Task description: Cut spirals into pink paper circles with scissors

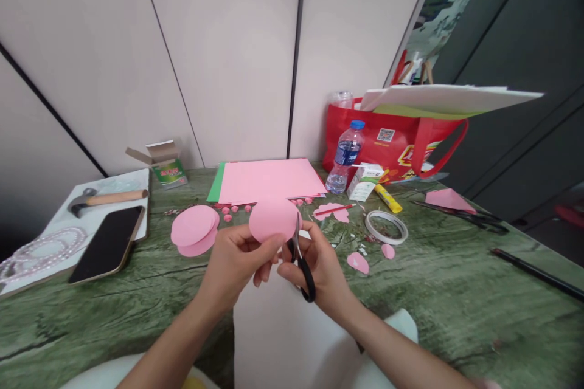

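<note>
Between thumb and fingers, my left hand [246, 258] pinches a round pink paper piece [272, 219] by its lower edge. My right hand [322, 261] grips a pair of scissors [305, 276] with black handles. Their blades point up at the right edge of the paper circle; whether they bite into it I cannot tell. To the left of my left hand lies a small stack of pink paper circles [194, 228]. Below both hands is a white sheet [274, 328] near the table's front edge.
Pink paper sheets [274, 179] lie at the back. A water bottle [347, 158], a small carton [365, 182], a glue stick [387, 199] and a tape roll [385, 228] are on the right, before a red bag [383, 140]. A phone [109, 243] and a hammer [109, 197] lie left.
</note>
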The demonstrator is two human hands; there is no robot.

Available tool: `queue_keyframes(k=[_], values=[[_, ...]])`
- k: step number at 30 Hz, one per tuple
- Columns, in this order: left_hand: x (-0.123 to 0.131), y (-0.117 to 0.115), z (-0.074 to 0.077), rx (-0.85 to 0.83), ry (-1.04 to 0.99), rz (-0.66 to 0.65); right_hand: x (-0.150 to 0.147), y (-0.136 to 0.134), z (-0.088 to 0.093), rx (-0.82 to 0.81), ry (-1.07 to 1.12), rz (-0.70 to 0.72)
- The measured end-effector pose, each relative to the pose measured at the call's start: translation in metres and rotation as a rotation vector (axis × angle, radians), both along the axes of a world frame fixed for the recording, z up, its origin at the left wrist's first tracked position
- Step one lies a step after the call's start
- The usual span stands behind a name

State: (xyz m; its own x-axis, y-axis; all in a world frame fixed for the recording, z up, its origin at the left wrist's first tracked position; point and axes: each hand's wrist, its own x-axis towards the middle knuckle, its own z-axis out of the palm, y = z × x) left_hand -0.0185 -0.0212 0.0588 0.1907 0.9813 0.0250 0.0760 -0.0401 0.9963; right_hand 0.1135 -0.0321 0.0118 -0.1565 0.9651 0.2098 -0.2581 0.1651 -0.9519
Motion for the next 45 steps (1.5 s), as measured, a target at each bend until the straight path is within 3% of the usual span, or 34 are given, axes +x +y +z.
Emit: queue_keyframes(k=[35,45], values=[[-0.0057,0.0019,0.0031,0.055,-0.031,0.033,-0.0007,-0.0003,0.0063,-0.128,0.051,-0.017],[-0.0027,0.0019,0.0025,0.033,-0.141,-0.016,-0.0014,-0.0016,0.0005,-0.124,0.026,0.019]])
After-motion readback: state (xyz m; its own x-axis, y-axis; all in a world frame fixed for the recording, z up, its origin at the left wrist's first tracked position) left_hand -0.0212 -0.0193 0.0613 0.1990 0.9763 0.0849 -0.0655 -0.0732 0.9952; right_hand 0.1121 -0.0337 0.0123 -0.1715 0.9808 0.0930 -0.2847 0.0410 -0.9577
